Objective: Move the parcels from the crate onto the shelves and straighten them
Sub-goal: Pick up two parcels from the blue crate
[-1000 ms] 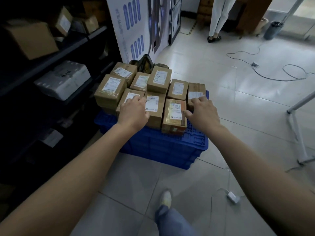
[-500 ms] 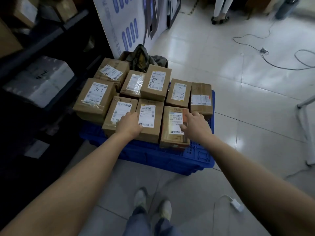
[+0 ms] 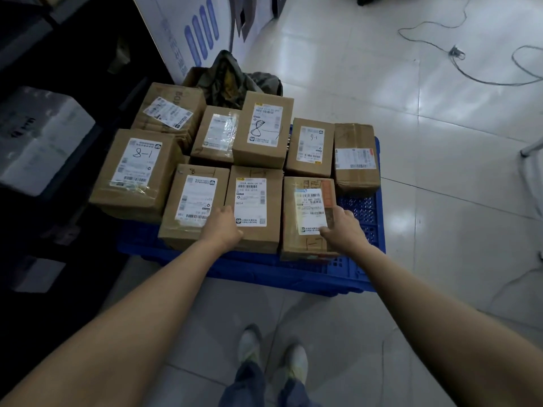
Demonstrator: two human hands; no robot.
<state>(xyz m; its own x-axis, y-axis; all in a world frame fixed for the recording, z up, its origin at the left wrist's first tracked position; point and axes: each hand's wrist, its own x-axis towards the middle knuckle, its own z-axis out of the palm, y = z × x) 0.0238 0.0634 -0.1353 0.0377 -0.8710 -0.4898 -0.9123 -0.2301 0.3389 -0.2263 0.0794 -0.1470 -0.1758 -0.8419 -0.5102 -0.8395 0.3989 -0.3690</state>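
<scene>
A blue plastic crate (image 3: pixel 293 274) stands on the tiled floor, piled with several brown cardboard parcels with white labels. My left hand (image 3: pixel 221 229) lies at the seam between the front left parcel (image 3: pixel 191 207) and the front middle parcel (image 3: pixel 255 201), fingers curled down at the middle parcel's left edge. My right hand (image 3: pixel 342 227) clasps the right edge of the front right parcel (image 3: pixel 305 215), thumb on its label. A larger parcel marked "8-1" (image 3: pixel 138 168) overhangs the crate's left side. Dark shelves (image 3: pixel 73 54) run along the left.
A white wrapped package (image 3: pixel 38 136) lies on a low shelf at left. A dark bag (image 3: pixel 232 80) and a white printed board (image 3: pixel 191 33) stand behind the crate. A cable (image 3: pixel 470 74) trails across the floor at right. My shoes (image 3: pixel 249 345) are just before the crate.
Both hands have slid from the parcel tops back to the front row. The view has come closer and tilted down over the crate.
</scene>
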